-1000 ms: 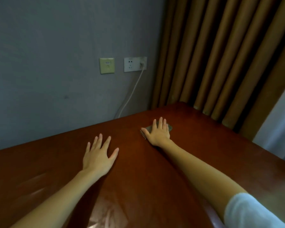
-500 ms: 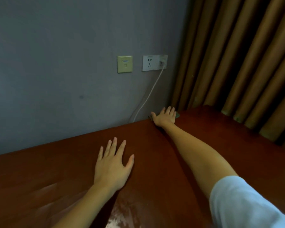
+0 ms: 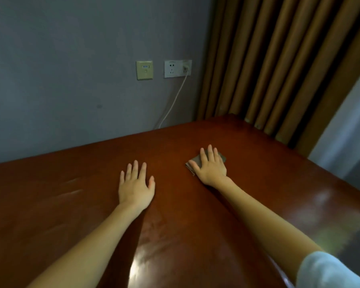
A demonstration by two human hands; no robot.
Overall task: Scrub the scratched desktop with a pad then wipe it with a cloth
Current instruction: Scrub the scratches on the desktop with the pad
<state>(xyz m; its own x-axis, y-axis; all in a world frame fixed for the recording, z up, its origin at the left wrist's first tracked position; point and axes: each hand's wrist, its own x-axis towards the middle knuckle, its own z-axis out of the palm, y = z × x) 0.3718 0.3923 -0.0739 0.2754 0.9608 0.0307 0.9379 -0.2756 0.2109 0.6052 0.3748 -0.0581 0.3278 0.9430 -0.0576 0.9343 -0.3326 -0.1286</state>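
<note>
Head cam: right hand (image 3: 211, 168) flat, fingers straight, pressing pad (image 3: 222, 157) nr desktop (image 3: 195, 215) far-right corner; left hand (image 3: 136, 187) splayed flat beside.

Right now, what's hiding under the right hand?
A grey-brown scrubbing pad lies under the right hand, flat on the desktop. Only its edges show; the hand covers its middle.

I count two hands of mine, my left hand (image 3: 136, 188) and my right hand (image 3: 211, 169); one pad (image 3: 196, 159); one bench (image 3: 71, 194); two wall fittings, a yellowish plate (image 3: 144, 70) and a white socket (image 3: 177, 68); one cable (image 3: 173, 102); one curtain (image 3: 279, 59); one sleeve (image 3: 324, 271).
</note>
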